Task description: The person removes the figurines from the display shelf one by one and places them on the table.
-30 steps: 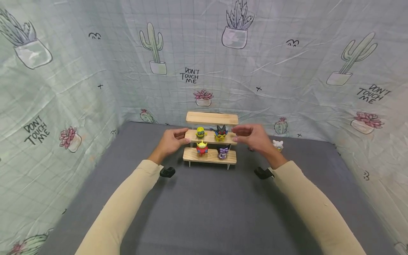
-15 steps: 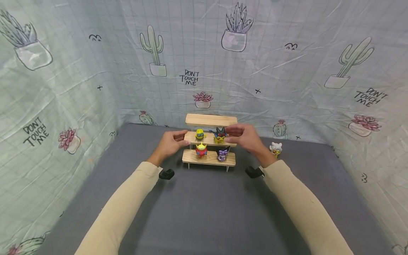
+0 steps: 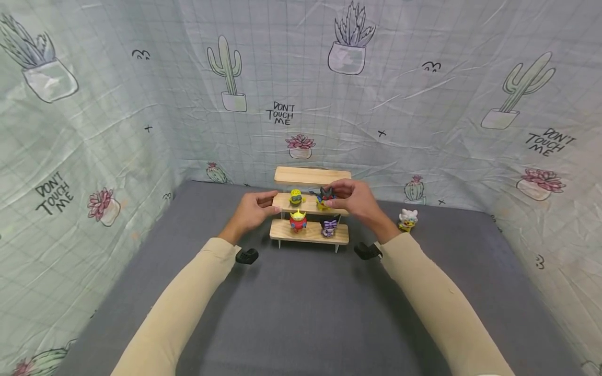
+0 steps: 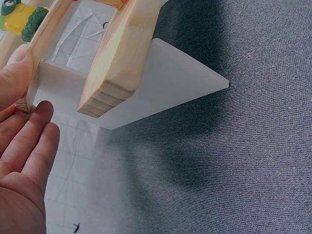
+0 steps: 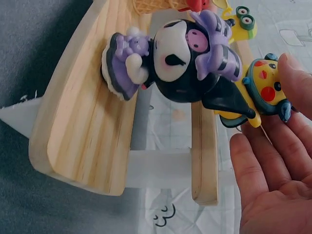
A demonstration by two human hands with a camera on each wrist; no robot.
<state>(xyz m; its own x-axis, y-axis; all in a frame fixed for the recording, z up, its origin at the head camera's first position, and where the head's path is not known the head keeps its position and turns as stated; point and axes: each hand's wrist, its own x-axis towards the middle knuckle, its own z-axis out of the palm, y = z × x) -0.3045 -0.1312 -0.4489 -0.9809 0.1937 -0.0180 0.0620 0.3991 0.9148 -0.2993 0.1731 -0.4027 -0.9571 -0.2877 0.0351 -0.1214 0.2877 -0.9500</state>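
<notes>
A three-tier wooden display stand (image 3: 310,176) with white supports stands on the grey cloth. My left hand (image 3: 254,210) holds the left end of its middle shelf, thumb on top and fingers beneath, as the left wrist view shows. On that shelf's right side, my right hand (image 3: 356,201) pinches a yellow figurine with a dark hood (image 5: 265,83), its thumb in front and fingers behind. A yellow goggled figurine (image 3: 295,197) is left of it. The bottom shelf bears a red figurine (image 3: 298,222) and a purple-and-black figurine (image 5: 178,58).
A white-eared figurine (image 3: 407,220) sits on the grey cloth (image 3: 291,303), right of the stand and beyond my right wrist. Hanging fabric (image 3: 324,109) with cactus prints encloses the back and both sides. A black wrist device (image 3: 246,255) hangs below my left wrist.
My right hand has moved left from the middle shelf's right end and taken hold of the dark-hooded figurine. The left hand stays at the shelf's left end.
</notes>
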